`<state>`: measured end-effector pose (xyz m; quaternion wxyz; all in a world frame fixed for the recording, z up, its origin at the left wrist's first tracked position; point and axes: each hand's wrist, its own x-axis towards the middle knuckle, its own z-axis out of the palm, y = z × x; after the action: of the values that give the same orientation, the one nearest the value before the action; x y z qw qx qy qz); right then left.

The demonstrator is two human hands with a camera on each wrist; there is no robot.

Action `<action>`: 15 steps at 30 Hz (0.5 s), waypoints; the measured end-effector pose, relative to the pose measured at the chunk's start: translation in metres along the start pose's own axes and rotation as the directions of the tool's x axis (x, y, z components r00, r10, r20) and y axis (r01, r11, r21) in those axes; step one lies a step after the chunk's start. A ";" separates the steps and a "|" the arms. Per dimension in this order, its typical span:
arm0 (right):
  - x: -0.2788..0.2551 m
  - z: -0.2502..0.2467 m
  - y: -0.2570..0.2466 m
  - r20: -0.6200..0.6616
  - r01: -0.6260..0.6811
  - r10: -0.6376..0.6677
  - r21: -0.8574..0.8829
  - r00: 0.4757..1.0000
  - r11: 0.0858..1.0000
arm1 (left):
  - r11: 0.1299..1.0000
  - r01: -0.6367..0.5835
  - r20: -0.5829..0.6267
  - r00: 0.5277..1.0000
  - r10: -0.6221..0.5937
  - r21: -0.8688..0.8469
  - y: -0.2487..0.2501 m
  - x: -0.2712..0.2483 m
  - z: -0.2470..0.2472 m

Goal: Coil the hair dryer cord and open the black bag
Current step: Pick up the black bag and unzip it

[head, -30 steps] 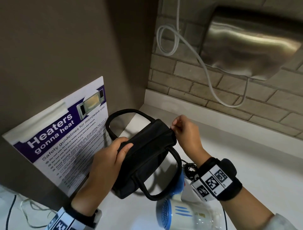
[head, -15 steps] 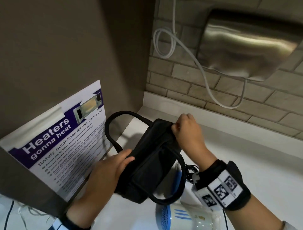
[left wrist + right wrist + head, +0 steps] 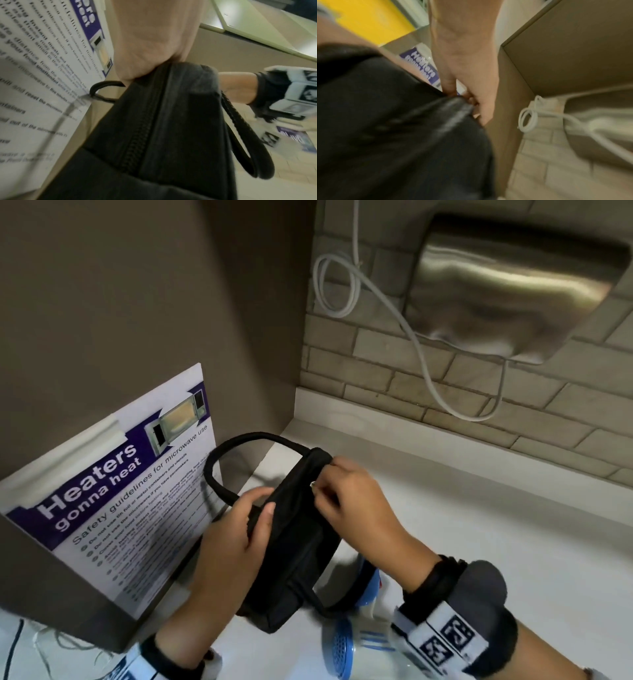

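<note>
Left hand (image 3: 236, 529) grips black bag (image 3: 294, 542) mid-air above counter (image 3: 479, 542), hair dryer (image 3: 352, 642) at 6 o'clock below it. Your rt hand (image 3: 346, 501) pinches what's prob. the zip pull at 12 o'clock end. Brace bag w/ left, draw zip straight along teeth.

Bag (image 3: 291, 546): black woven cloth, matt; coarse plastic-looking zip teeth (image 3: 135, 146). Hand dryer (image 3: 513, 285) on wall: brushed metal, satin sheen. Poster (image 3: 113, 498): glossy printed paper. Wall (image 3: 394, 364): rough matt brick. Counter (image 3: 513, 535): smooth white. Hair dryer (image 3: 356, 642): glossy white and blue plastic.
</note>
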<state>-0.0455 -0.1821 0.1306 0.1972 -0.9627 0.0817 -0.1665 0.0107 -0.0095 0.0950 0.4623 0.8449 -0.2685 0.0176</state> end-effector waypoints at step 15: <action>-0.067 0.059 -0.055 -0.099 0.501 -0.522 -0.175 0.847 0.847 | 0.905 0.152 0.060 0.988 -0.140 -0.397 -0.015 0.030 0.006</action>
<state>-0.0821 -0.0966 0.0825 0.0699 -0.9466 -0.1527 -0.2752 0.0417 -0.0206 0.0884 0.6213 0.7503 -0.2093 -0.0852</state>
